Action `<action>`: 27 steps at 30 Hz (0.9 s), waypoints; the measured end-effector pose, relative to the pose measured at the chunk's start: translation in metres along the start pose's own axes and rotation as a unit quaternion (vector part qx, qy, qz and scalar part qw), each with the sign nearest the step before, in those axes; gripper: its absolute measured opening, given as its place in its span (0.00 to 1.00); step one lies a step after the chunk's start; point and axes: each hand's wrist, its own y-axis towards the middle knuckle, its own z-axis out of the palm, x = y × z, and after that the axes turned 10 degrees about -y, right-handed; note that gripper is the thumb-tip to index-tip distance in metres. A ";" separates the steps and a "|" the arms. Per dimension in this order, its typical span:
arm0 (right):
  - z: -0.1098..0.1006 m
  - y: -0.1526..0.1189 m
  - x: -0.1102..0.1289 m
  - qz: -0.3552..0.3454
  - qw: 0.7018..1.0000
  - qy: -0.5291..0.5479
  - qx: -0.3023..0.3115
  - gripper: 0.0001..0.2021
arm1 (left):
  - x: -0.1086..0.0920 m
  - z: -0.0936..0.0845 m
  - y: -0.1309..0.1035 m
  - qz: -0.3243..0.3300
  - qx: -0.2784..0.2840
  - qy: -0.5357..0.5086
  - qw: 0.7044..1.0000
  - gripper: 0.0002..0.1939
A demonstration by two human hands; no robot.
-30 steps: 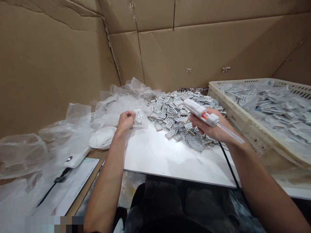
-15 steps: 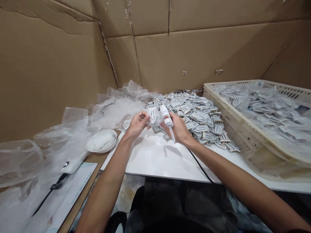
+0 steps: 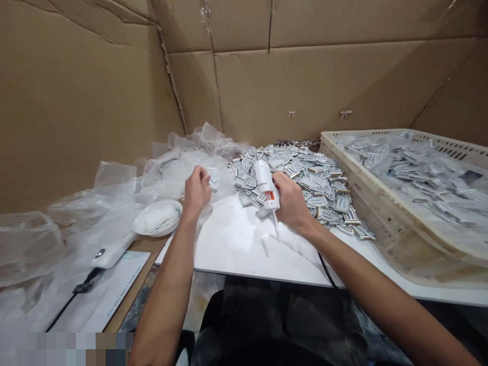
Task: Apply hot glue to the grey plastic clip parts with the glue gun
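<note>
My left hand (image 3: pixel 197 189) pinches a small flat white-and-silver piece (image 3: pixel 212 178) with a striped, rounded outline, held up in front of clear plastic bags. My right hand (image 3: pixel 292 198) is wrapped round a white hot glue gun (image 3: pixel 264 180) with an orange part. Its nozzle points away from me, toward a heap of similar pieces (image 3: pixel 316 178). From the gun's rear a clear glue stick (image 3: pixel 276 227) sticks out over the white tabletop (image 3: pixel 229 244). The two hands are apart, and the gun does not touch the held piece.
A cream plastic crate (image 3: pixel 358 203) full of bagged pieces stands at the right. On the left, loose clear bags (image 3: pixel 114 178) spread round a white bowl-shaped device (image 3: pixel 158 231) with a handle and black cord. Cardboard walls (image 3: pixel 247 91) close off the back and left.
My left hand has drawn left, away from the glue gun, taking the small piece along. My right hand and the gun have shifted slightly right and toward me.
</note>
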 end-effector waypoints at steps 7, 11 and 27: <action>-0.015 0.003 -0.016 0.036 0.999 -0.005 -0.040 0.06 | -0.007 -0.022 0.024 -0.041 -0.028 0.109 0.993 0.09; -0.016 0.003 -0.024 0.066 0.996 -0.009 -0.054 0.07 | -0.015 -0.030 0.035 -0.090 -0.039 0.125 0.987 0.14; -0.017 0.002 -0.022 0.075 0.996 0.003 -0.045 0.06 | -0.046 -0.049 0.041 -0.103 -0.083 0.280 0.951 0.05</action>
